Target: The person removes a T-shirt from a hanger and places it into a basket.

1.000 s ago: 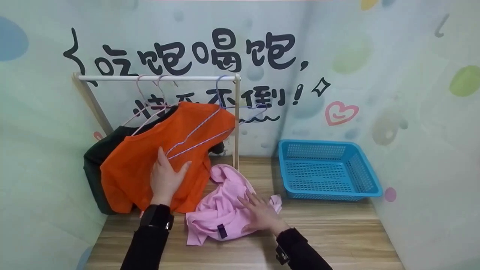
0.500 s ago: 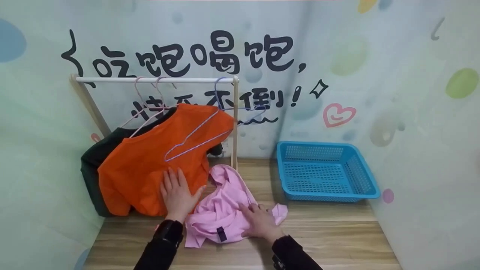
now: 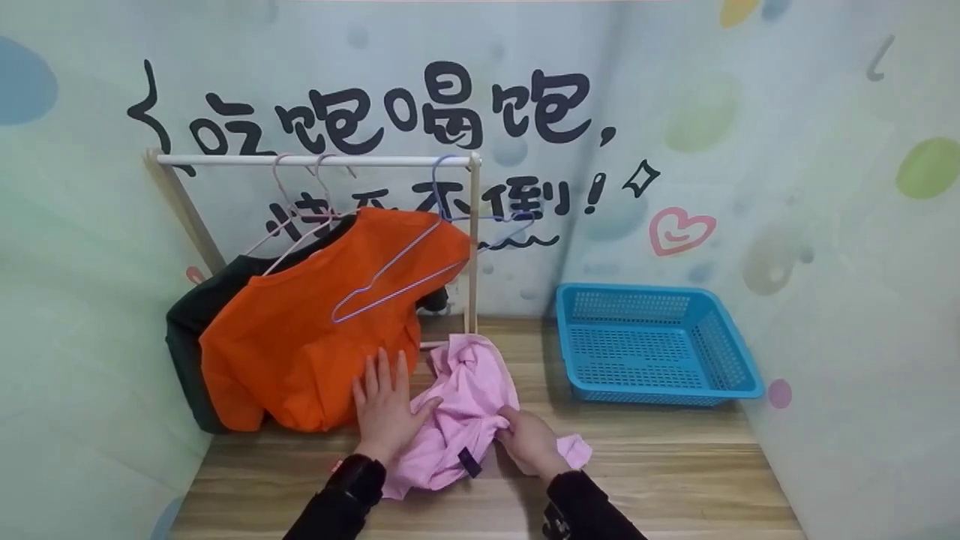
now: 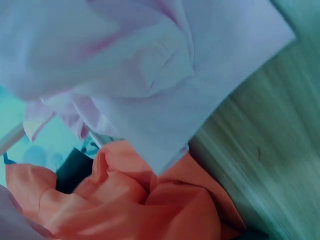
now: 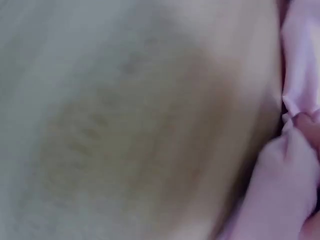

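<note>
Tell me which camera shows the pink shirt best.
The head view: the whole crumpled pink shirt lies on the table, left hand flat on it, right hand gripping it. The left wrist view shows only blurred close folds, the right wrist view just a pink edge.

One head view from above, two wrist views pressed close to cloth

The head camera looks forward and down over the wooden surface (image 3: 675,465) to the wall corner, taking in both hands. The left wrist camera sits very near, just beneath the left hand (image 3: 386,409), sharing the pink garment (image 4: 150,75), orange shirt (image 4: 150,205) and surface. The right wrist camera is nearer still, blurred, sharing only pink cloth.
</note>
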A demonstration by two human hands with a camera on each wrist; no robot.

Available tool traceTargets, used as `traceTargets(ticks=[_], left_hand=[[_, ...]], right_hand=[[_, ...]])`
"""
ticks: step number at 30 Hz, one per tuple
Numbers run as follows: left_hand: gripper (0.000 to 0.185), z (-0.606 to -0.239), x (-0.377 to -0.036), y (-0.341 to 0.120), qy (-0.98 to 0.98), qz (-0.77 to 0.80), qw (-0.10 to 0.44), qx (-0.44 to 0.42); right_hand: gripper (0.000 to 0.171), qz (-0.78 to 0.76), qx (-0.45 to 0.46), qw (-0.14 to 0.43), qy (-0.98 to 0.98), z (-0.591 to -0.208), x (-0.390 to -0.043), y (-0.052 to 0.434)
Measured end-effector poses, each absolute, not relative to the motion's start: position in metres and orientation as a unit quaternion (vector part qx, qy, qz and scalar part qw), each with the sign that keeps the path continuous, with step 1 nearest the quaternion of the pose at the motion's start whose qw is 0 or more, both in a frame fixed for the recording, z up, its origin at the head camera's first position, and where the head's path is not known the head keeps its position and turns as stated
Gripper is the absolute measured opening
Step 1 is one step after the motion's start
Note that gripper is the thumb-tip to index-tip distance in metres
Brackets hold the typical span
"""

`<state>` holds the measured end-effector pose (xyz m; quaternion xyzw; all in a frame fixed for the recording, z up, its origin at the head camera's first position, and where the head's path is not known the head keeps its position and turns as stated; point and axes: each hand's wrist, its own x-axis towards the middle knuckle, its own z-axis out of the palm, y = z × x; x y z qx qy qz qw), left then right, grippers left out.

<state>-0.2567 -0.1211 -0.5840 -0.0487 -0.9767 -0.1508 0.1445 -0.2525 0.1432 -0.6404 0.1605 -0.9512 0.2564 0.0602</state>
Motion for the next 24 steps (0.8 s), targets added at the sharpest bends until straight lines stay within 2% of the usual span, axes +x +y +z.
traceTargets(ticks=[2,6,13,20,24], left_hand=[[0.103,-0.583,-0.254,-0.119,-0.977,-0.146,0.144,-0.055],[0.101,-0.578,-0.249,-0.117,-0.978,-0.136,0.141,-0.068],[0.102,-0.569,-0.242,-0.116,-0.976,-0.144,0.133,-0.094],[0.103,-0.554,-0.237,-0.124,-0.972,-0.166,0.136,-0.096],[0.104,-0.544,-0.234,-0.136,-0.969,-0.174,0.148,-0.089]], right_hand=[[0.017,0.339,0.126,0.046,-0.931,-0.630,-0.257,0.149],[0.020,0.481,0.055,0.054,-0.874,-0.600,-0.268,0.161],[0.019,0.637,-0.010,0.111,-0.763,-0.539,-0.287,0.175],[0.018,0.714,-0.044,0.162,-0.680,-0.454,-0.294,0.202],[0.013,0.753,-0.029,0.225,-0.618,-0.403,-0.294,0.228]])
